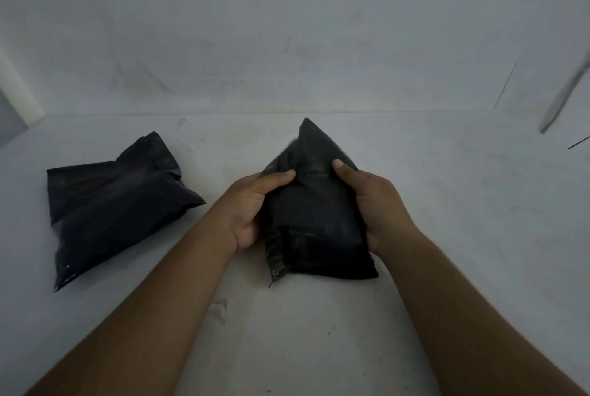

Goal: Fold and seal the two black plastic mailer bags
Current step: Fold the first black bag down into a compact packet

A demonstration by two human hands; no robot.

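Centre bag sits mid-worktop, tip pointing to 12. Left hand grips its 9 o'clock edge and right hand its 3 o'clock edge, thumbs on top, fingers hidden beneath. This looks like a two-sided hold to keep the bulky contents squared while the loose glossy flap at the 6-7 o'clock end gets folded over. Second bag lies flat and untouched, well apart at 9 o'clock, probably parked out of the way; can't tell whether either is sealed yet.
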